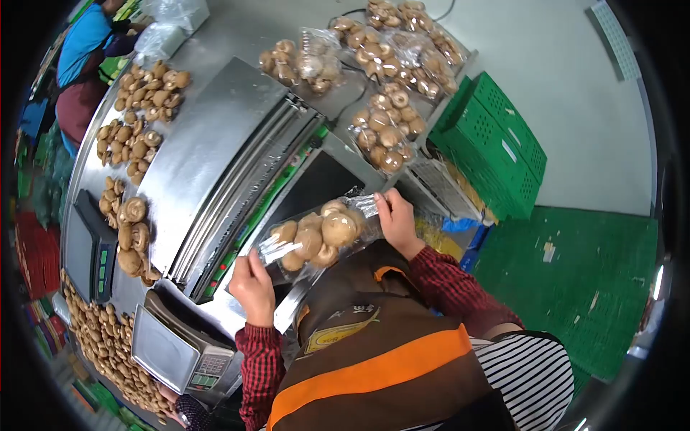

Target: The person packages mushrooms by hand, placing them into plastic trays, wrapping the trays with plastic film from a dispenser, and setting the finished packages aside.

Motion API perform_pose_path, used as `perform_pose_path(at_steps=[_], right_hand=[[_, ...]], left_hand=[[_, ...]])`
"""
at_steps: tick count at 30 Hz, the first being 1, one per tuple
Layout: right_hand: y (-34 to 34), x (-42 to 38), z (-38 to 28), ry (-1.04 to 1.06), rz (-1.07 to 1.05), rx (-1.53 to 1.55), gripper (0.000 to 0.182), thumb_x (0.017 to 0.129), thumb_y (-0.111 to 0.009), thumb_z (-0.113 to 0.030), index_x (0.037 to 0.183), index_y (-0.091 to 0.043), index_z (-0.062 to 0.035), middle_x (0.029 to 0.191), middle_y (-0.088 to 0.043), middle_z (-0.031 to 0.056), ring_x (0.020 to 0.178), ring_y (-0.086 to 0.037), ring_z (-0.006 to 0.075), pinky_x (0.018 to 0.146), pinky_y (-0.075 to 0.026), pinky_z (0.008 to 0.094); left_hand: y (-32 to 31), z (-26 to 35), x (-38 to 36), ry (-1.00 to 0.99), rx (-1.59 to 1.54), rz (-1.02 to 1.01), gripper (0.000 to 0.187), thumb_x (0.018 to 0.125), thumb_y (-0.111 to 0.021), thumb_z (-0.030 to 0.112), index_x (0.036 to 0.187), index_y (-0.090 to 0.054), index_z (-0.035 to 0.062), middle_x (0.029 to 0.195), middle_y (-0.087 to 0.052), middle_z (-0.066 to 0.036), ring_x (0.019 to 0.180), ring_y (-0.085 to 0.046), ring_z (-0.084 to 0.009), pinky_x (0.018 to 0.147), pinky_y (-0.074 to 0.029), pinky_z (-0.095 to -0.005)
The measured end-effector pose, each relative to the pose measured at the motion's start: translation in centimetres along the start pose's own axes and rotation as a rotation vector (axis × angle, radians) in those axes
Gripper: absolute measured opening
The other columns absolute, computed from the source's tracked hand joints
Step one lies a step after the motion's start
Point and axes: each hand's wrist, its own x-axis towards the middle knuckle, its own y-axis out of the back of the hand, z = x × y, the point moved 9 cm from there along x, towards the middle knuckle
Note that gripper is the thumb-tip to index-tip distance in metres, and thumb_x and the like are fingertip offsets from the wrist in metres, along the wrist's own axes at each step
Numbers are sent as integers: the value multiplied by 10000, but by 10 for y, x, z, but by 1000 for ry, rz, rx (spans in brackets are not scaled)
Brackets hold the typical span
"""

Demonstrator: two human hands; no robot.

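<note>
A clear plastic pack of mushrooms (pixel 309 241) is stretched between my hands, in front of my brown apron. My left hand (pixel 253 289) pinches the film at its left end, fingers closed. At the other end, my right hand (pixel 397 221) grips the gathered, crinkled film. Several brown mushroom caps show through the plastic. Just beyond the pack is a metal film-wrapping machine (pixel 237 194) with long rollers and a green strip. More bagged mushrooms (pixel 388 126) lie near my right hand, on the far side.
Loose mushrooms (pixel 152 92) lie in piles along the metal table (pixel 188 136), with a larger heap (pixel 108 345) at lower left. A weighing scale (pixel 169 348) stands left of me. Green crates (pixel 492 140) are at right. A person in blue (pixel 83 47) stands across the table; another person's sleeve (pixel 192 413) shows at bottom.
</note>
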Motion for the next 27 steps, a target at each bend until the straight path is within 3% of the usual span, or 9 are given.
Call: perform_pose_path(at_steps=[4,7,8,9,14,17,20,22,27], right_hand=[[-26,-10,75,-93,211,-19,271,935,-599,-149,772,-450,7,656,-485,217,610,-458,437,557,-414,402],[-65,-26,62,-46,70,101,184,935,-585,-138,848,-476,-17,713,-508,176,635,-426,244,614,-413,345],[-99,-41,100,-315,39,784,115,923,-580,-111,880,-510,-31,805,-586,79,734,-496,153,657,-438,343],[-76,-51,23,-590,-84,1138,62,903,-573,-87,951,-576,-48,904,-622,21,820,-570,154,696,-479,362],[-55,-83,-103,-316,-887,1035,301,949,-560,-204,1207,-578,-50,1105,-620,40,1058,-562,131,884,-459,313],[-68,-117,-112,-435,-1369,985,369,1002,-533,-217,1306,-514,-9,1228,-574,57,1175,-500,101,998,-407,262],[-19,-68,-76,159,-813,499,337,979,-553,-207,1247,-539,-3,1218,-576,91,1137,-551,180,1008,-439,301],[9,-66,-76,-372,-873,979,344,968,-556,-179,1256,-532,7,1268,-561,120,1188,-537,218,1021,-449,345],[16,-32,-66,-419,-658,834,364,884,-712,-221,1165,-609,-13,1100,-643,63,1013,-597,140,921,-474,305]], left_hand=[[-52,11,9,-257,276,22,295,889,-673,181,661,-537,52,650,-573,-133,576,-570,-336,516,-438,-436],[-76,24,12,-297,160,-24,271,864,-693,192,696,-532,53,704,-577,-120,673,-580,-329,582,-454,-429],[-83,19,14,-249,111,-90,256,904,-642,170,723,-521,36,701,-569,-94,670,-582,-284,590,-455,-410],[-89,7,13,-42,-286,-193,254,914,-625,161,721,-514,37,697,-550,-71,656,-572,-252,588,-453,-395],[-115,14,-54,445,-1645,-692,157,914,-615,147,862,-567,7,811,-569,-91,685,-564,-212,620,-478,-321],[-18,149,-28,84,-1770,-789,405,854,-710,196,1187,-573,10,1229,-564,-160,1124,-552,-183,838,-538,-313],[-30,141,-69,42,-823,-1410,885,782,-799,320,1455,-324,-2,1453,-388,-209,1335,-429,-250,1015,-475,-337],[-36,171,-47,-79,-850,-1375,779,827,-715,313,1438,-348,-1,1416,-416,-189,1300,-448,-261,1012,-463,-345],[-36,235,-40,-397,-898,-1359,462,1007,-379,283,1370,-444,4,1268,-528,-112,1161,-526,-303,1001,-416,-379]])
